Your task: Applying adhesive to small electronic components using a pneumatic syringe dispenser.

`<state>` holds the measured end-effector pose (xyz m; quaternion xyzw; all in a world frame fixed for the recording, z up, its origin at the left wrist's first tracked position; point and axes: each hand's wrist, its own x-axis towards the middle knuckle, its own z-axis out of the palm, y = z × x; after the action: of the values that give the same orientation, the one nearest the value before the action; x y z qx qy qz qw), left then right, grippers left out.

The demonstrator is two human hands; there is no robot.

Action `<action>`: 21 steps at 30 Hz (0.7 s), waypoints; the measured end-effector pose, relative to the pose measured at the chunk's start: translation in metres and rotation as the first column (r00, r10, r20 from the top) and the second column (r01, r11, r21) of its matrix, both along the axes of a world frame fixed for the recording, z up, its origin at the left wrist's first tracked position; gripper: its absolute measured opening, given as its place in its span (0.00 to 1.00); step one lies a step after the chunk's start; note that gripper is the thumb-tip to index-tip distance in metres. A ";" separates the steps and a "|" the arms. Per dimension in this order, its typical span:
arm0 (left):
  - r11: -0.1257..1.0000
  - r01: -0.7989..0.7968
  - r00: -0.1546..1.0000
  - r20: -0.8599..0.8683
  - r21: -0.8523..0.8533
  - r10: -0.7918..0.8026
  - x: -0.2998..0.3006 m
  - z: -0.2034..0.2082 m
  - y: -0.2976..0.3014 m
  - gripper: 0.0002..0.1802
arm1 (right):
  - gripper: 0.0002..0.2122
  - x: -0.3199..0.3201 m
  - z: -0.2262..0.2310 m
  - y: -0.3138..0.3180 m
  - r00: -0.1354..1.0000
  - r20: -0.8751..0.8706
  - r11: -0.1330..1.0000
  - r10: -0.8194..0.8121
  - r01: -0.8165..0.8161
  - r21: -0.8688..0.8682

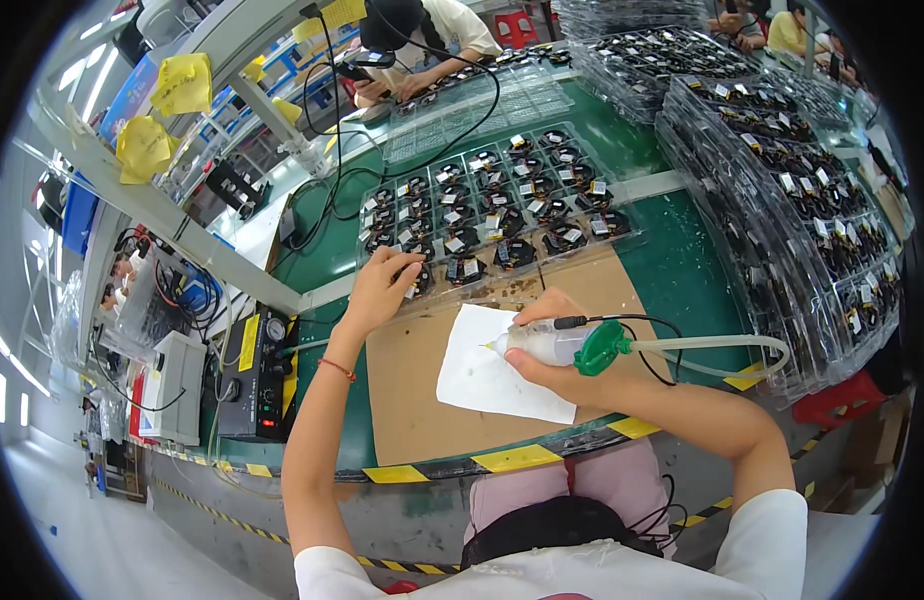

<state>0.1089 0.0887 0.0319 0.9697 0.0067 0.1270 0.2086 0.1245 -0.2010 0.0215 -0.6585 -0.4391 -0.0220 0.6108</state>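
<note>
My left hand (382, 287) reaches over the near left corner of a clear plastic tray (538, 262). Its fingers are apart, with the tips at a round black part (419, 284) in the corner cell; the hand partly hides that part. In my right hand (544, 352) lies a clear dispensing syringe (548, 345) with a green cap (602, 347) and a pale air hose (717, 343). Fingers and thumb wrap its barrel, and the fine tip points left above a white paper sheet (494, 385). Similar black parts with white labels and wires fill the tray's cells.
Brown cardboard (407, 405) lies under the paper on the green table (672, 250). Tall stacks of filled trays (727, 220) stand at right. A black dispenser box (255, 375) with a gauge sits at left, beside a metal post. Across the table another person (432, 50) works.
</note>
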 end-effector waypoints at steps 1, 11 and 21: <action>1.000 -0.005 1.000 0.014 -0.011 0.005 -0.001 0.000 -0.001 0.13 | 0.14 0.001 -0.001 0.000 1.000 -0.001 1.000 -0.002 0.002 -0.001; 0.994 -0.024 0.998 0.047 -0.106 0.029 -0.011 0.000 0.003 0.12 | 0.13 -0.001 0.001 0.000 1.000 0.017 1.000 -0.019 0.018 0.020; 0.976 0.184 0.983 0.005 0.113 -0.186 -0.066 0.021 -0.030 0.06 | 0.12 0.002 -0.008 0.007 0.999 0.036 0.995 0.004 -0.008 0.100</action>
<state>0.0425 0.0591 0.0528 0.9753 -0.0923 0.1147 0.1647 0.1269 -0.1936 0.0134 -0.6254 -0.4501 -0.0538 0.6352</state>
